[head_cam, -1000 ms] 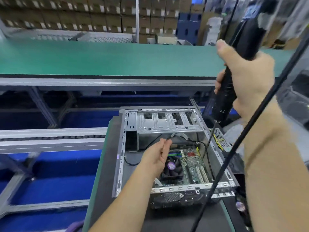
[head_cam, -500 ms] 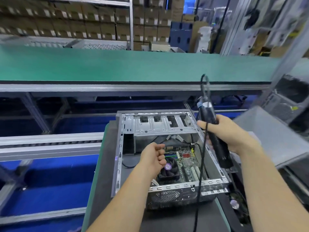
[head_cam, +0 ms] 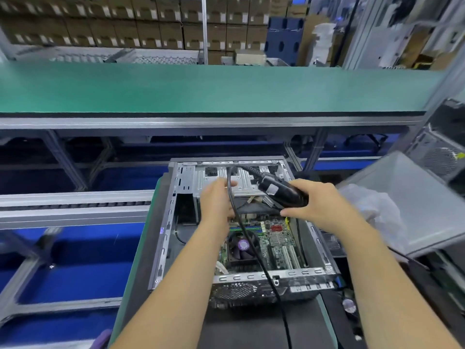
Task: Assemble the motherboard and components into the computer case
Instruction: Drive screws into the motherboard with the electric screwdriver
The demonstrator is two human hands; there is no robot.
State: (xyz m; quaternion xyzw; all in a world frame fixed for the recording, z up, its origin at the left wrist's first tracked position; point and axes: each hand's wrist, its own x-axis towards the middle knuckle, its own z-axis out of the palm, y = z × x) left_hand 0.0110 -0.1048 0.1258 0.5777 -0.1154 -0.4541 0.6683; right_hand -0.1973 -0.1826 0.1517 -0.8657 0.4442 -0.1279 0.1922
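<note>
The right hand (head_cam: 324, 205) has its grip clamped round a black driver (head_cam: 281, 191), fingers curled under the body and thumb over it, the tool lying nearly level above the open case (head_cam: 241, 230) with its corded end toward the far left. The cord (head_cam: 241, 222) loops up from that end, then drops across the case and over its near edge. The left hand (head_cam: 217, 202) hovers just beside the cord over the drive cage (head_cam: 191, 177), fingers loosely spread and blurred, holding nothing. Below both hands the motherboard (head_cam: 276, 243) lies flat inside the case, toward its near right part, with the fan (head_cam: 242, 245) on its left side and white slots near the near right corner. The case sits on a dark mat on the green-edged counter (head_cam: 130, 280), its perforated panel facing the near edge. Right of the case a grey tray (head_cam: 415, 205) holds a clear plastic bag (head_cam: 372, 210). Beyond runs a green conveyor (head_cam: 201, 89), with stacked cartons (head_cam: 125, 21) behind it.
</note>
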